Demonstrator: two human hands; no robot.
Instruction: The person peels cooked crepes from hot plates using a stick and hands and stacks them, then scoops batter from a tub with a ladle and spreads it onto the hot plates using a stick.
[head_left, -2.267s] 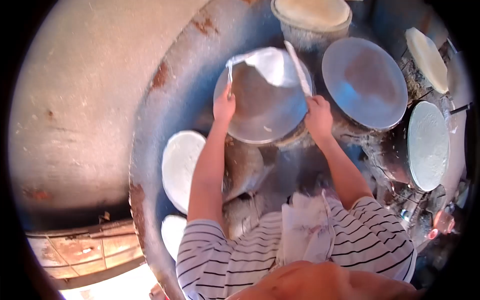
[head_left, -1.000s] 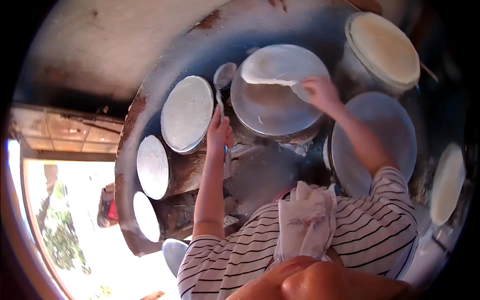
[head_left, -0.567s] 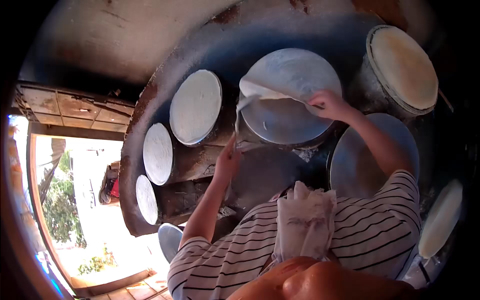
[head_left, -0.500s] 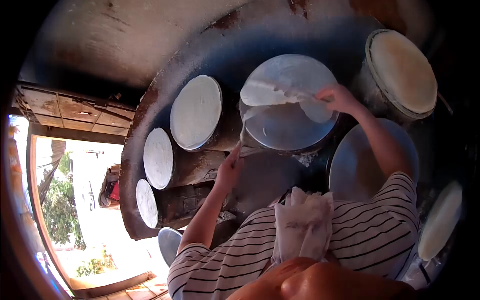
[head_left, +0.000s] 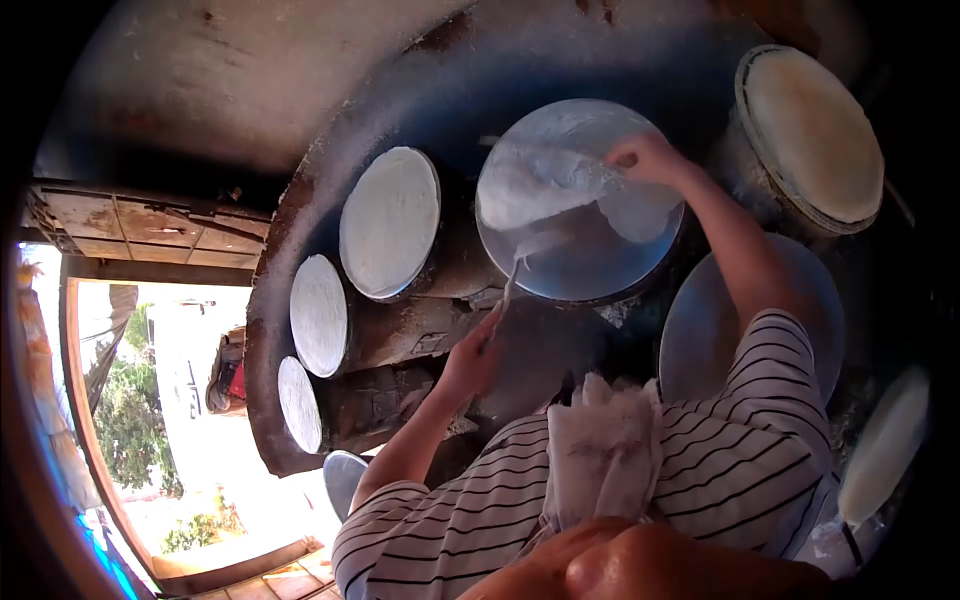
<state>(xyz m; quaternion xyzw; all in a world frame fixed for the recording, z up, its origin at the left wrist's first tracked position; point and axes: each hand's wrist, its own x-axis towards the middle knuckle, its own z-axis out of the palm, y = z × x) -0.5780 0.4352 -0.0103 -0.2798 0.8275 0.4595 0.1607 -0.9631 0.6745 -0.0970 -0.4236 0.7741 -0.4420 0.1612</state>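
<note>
Below and in front of me is a round metal pan (head_left: 570,275) with a shiny surface. A thin white sheet (head_left: 540,190) lies folded and crumpled across its upper left part, blurred by motion. My right hand (head_left: 650,160) is over the pan's upper right, its fingers pinched at the sheet's right edge. My left hand (head_left: 472,360) is closed around the thin handle of a spatula (head_left: 540,245). The spatula's pale blade is over the pan's lower left, just below the sheet. Whether the blade touches the metal I cannot tell.
Several round pans coated in white, one of them large (head_left: 392,222), line the curved stove edge on the left. A pale-topped round pan (head_left: 815,135) stands at upper right. A bare metal disc (head_left: 700,330) is under my right arm. A white cloth (head_left: 603,440) hangs at my chest.
My right hand has moved up and slightly left with the sheet's edge. My left hand has shifted right, carrying the spatula blade further over the pan.
</note>
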